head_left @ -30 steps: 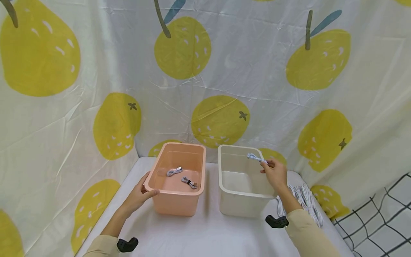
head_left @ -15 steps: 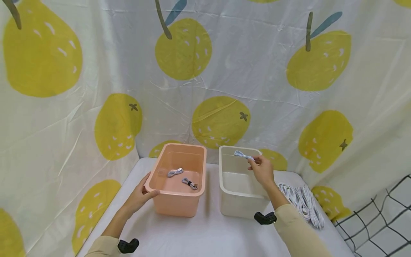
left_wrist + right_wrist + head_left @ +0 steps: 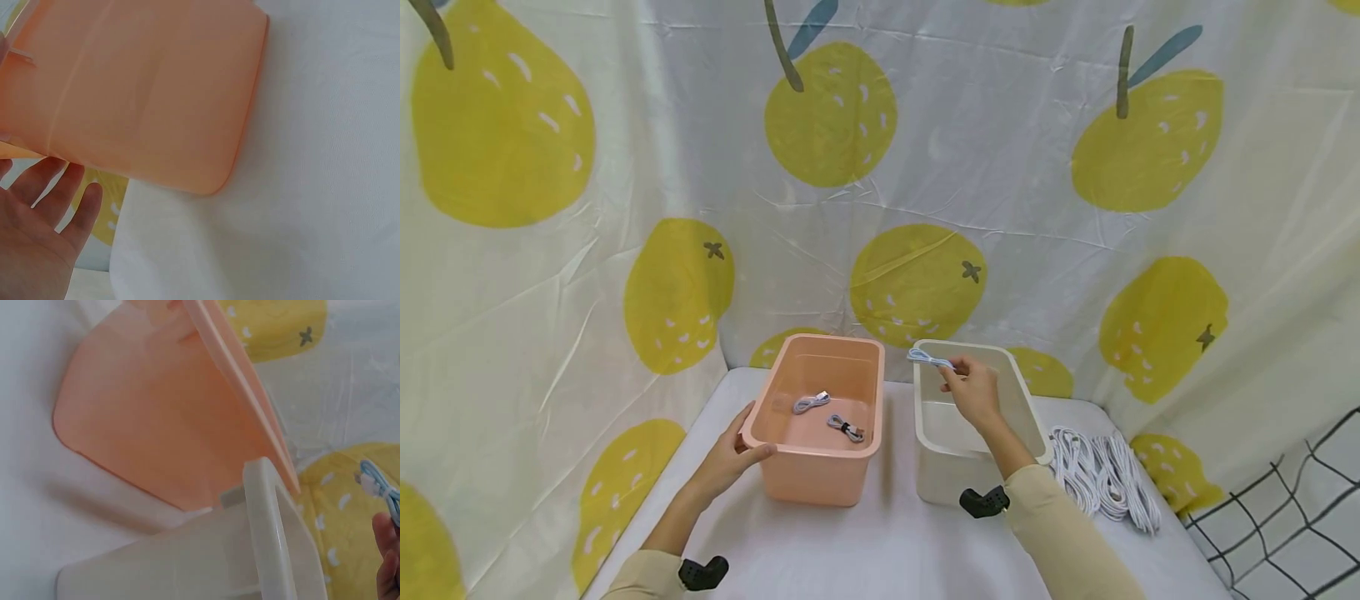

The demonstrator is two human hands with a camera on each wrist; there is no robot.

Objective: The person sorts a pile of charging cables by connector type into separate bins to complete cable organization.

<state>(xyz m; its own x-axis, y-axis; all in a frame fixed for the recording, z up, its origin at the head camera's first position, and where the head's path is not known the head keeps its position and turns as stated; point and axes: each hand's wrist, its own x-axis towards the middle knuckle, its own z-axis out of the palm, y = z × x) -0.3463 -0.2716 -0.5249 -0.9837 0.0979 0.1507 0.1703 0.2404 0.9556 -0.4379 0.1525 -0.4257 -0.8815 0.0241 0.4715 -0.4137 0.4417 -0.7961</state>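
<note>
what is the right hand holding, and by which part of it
A coiled light-blue cable: the right hand pinches it by one end, and the rest sticks out past the fingers toward the orange bin.

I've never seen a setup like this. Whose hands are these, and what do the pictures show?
There's no robot here: a person is working bare-handed. The wide picture comes from a camera worn on the head; the two smaller ones come from cameras worn on the wrists. On the white-covered surface stand an orange bin, with two bundled cables inside, and a cream bin to its right; farther right lies a heap of white cables. The left hand rests against the near left corner of the orange bin. The right hand pinches another bundled cable, light blue, up in the air.
</note>
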